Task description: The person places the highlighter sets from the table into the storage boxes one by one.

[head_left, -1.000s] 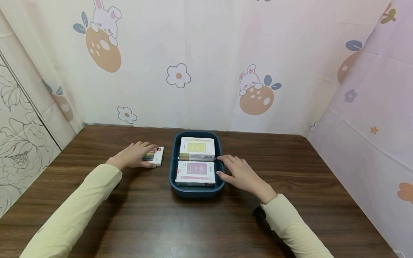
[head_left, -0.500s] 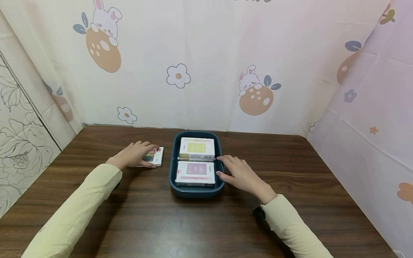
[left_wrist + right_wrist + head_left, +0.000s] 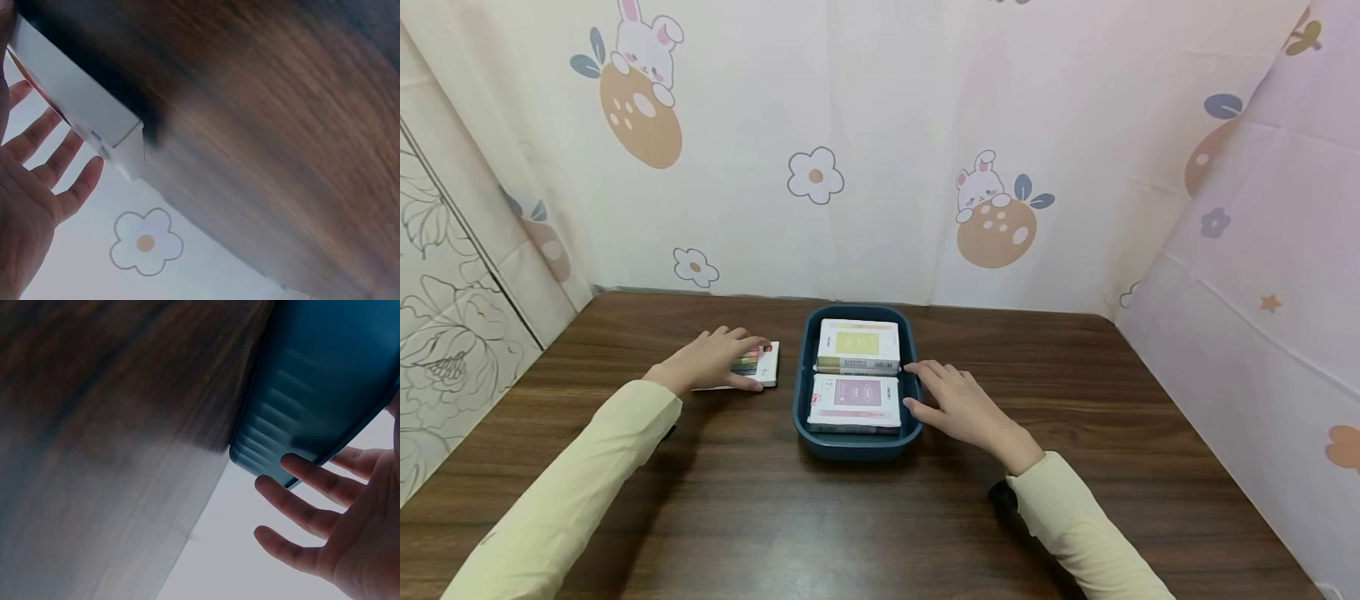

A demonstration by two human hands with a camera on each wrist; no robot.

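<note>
My left hand (image 3: 711, 360) lies over a flat white box (image 3: 767, 364) whose cover shows a row of coloured pencils. Its thumb is at the box's near edge and the other fingers spread loosely across the top; in the left wrist view the box's white side (image 3: 75, 81) shows beside those fingers. On the right, my right hand (image 3: 958, 402) reaches to the dark blue basket (image 3: 857, 448), fingertips at its right rim, fingers spread and relaxed. Inside the basket lie a box with a yellow label (image 3: 857, 343) and, nearer me, one with a purple label (image 3: 856, 393).
A brown wooden table (image 3: 790, 525) carries everything. Behind its far edge hangs a pale curtain (image 3: 887, 117) printed with rabbits and flowers. More patterned cloth (image 3: 1262, 350) borders the right side, and a flower-patterned panel (image 3: 445, 333) the left.
A little more of the pencil box's near edge shows beneath my left hand. My right hand, the basket and the boxes in it have stayed in place.
</note>
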